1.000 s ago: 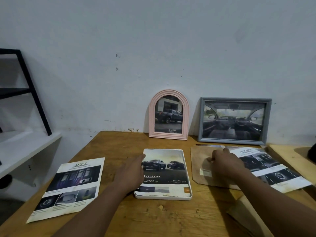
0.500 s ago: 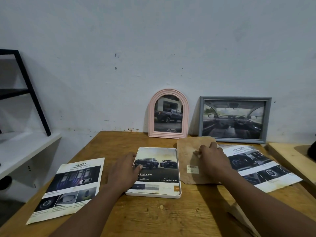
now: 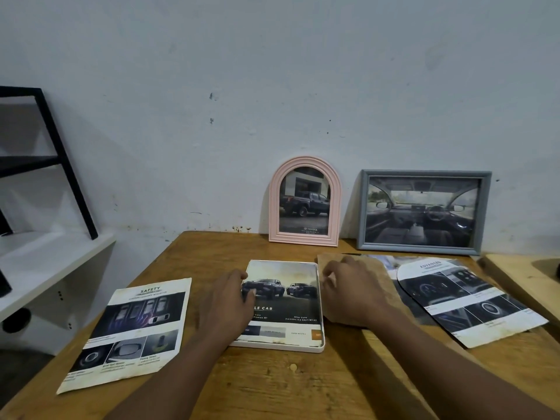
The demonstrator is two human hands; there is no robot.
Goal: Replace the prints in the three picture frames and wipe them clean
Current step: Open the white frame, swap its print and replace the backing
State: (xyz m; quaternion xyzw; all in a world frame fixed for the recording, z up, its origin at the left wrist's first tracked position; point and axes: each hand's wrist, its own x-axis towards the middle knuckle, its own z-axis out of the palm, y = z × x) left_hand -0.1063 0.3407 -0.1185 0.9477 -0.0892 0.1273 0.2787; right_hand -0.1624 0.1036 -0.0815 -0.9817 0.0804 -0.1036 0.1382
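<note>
evidently the step in hand is closing up one frame. the left hand point(image 3: 227, 301) lies on the double cab print point(image 3: 288, 298), fingers loosely spread and pressing the paper flat; it grips nothing. that print sits inside the white frame point(image 3: 272, 346), which lies flat near the middle of the table with its raised rim showing round the paper. just right of the rim, the right hand point(image 3: 348, 295) rests on the brown backing board point(image 3: 374, 269), fingers bent at the board's left edge. whether they pinch that edge or only press on it i cannot tell. the board lies just beside the frame's right side, not yet over the print. by my reading the next move is to bring the board across and seat it inside the rim. that asks the left hand to hold the paper from creeping, then clear out, and the board's corners to line up before any pressing. wiping looks to be ahead.

the surface is a worn wooden table point(image 3: 303, 383) set against a pale, scuffed wall point(image 3: 272, 86). at far left a black rack point(image 3: 60, 165) stands on a white shelf point(image 3: 45, 262). on the table's left lies a loose safety print point(image 3: 127, 331). against the wall lean a pink arched frame point(image 3: 304, 239) and, right of it, a grey frame point(image 3: 421, 249), both holding car pictures. in front of the grey one lies an advanced print point(image 3: 472, 301), partly under the board. a paler wooden plank point(image 3: 515, 277) sits at far right.
</note>
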